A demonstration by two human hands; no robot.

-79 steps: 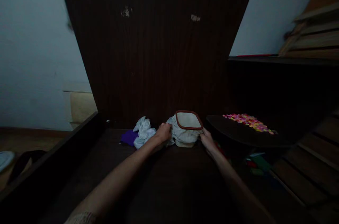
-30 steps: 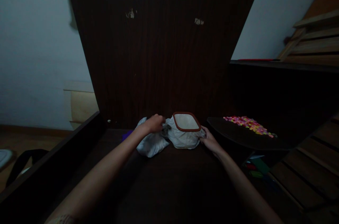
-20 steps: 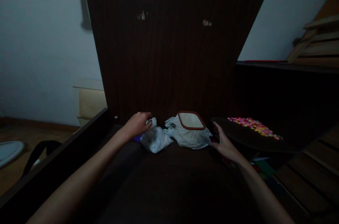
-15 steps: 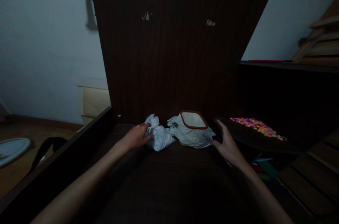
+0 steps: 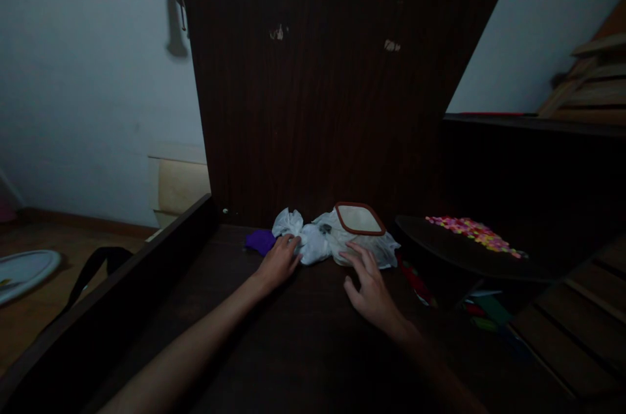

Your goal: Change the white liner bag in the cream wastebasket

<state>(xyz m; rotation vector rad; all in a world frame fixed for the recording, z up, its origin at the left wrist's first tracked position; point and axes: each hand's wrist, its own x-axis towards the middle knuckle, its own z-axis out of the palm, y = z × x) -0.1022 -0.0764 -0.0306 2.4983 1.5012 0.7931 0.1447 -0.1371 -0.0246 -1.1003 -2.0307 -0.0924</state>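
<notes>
A square container with a red-rimmed lid (image 5: 360,218) sits at the back of a dark wooden surface (image 5: 303,336), wrapped in a white plastic bag (image 5: 381,250). A second bunched white bag (image 5: 298,235) lies just left of it. My left hand (image 5: 279,263) rests with its fingers against that bunched bag. My right hand (image 5: 368,283) hovers open, fingers spread, its fingertips at the front of the wrapped container.
A purple cloth (image 5: 260,240) lies left of the bags. A dark tray (image 5: 454,251) with small colourful pieces (image 5: 469,230) is at the right. A tall dark wooden panel (image 5: 323,75) stands behind. A raised board edge (image 5: 122,296) runs along the left.
My right hand has swung left from the container's right side to its front. My left hand let go of the bunched bag and now lies against it. The purple cloth shows again.
</notes>
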